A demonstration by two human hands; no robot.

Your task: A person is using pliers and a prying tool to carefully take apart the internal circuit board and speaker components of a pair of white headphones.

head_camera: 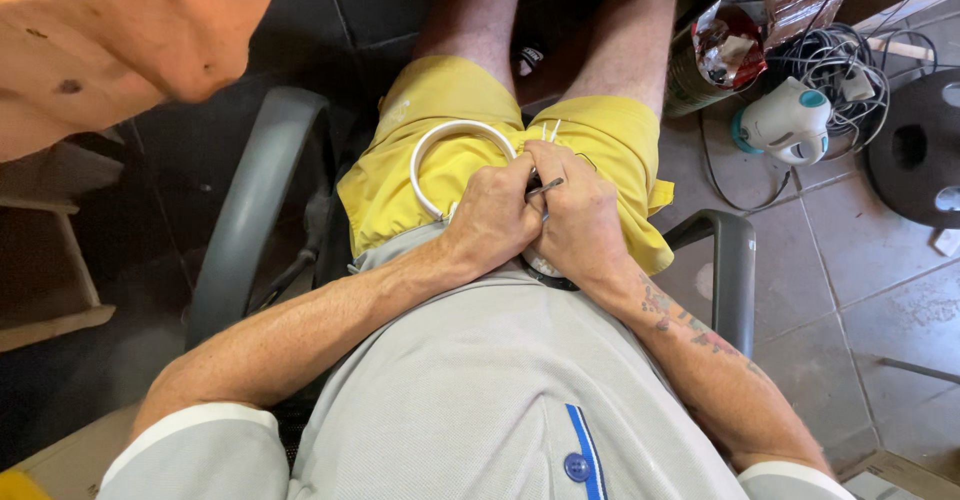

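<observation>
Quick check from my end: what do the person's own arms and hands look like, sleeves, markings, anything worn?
Both arms are bare below short light-grey sleeves with white cuffs. The right forearm carries coloured tattoos along its length; the left forearm shows none. Neither the left hand nor the right hand wears gloves, and no rings or watch are visible.

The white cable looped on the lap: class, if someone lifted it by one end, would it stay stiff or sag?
The white cable probably holds some springy shape, since it arcs by itself. It looks thin, so likely light. The left hand pinches it easily.

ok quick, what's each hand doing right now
Left hand: closed on the white cable.
Right hand: closed on a thin metal tool.
</observation>
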